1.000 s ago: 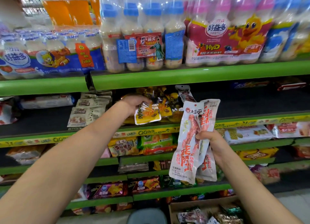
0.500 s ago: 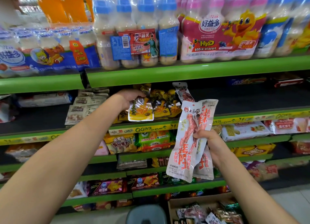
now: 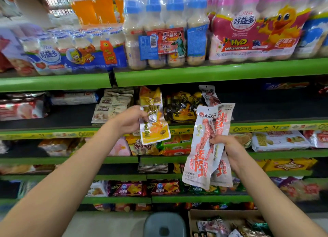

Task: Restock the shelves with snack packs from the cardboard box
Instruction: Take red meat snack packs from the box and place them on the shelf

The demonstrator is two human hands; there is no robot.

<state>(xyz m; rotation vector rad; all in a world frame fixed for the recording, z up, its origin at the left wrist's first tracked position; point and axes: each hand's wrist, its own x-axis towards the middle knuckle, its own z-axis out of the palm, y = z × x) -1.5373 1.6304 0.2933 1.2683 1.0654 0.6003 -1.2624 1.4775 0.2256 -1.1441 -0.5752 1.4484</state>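
1. The green shelves fill the view. Bottled drinks stand on the top tier; snack packs lie on the tiers below, and the second tier is bare for much of its right side.
2. The cardboard box sits on the floor at the near right, with packs visible inside it, beside a round grey stool.
3. The white packs with red print are bunched in the right hand, whose fingers curl around their middle. They hang in front of the shelves, not on any tier.
4. The yellow pack is pinched at its left edge by the left hand, fingers closed on it. A second ago this pack was further in, against the yellow pile on the second tier; now it is out at the shelf's front lip and hangs lower, tilted.
5. My reading: the yellow pack is being taken off or shifted, not stocked, perhaps to make room or tidy the row. The white packs are not yet placed, and with the box not yet emptied, restocking looks far from done.
6. A single red-and-white pack stands upright behind the held bunch, on the second tier.
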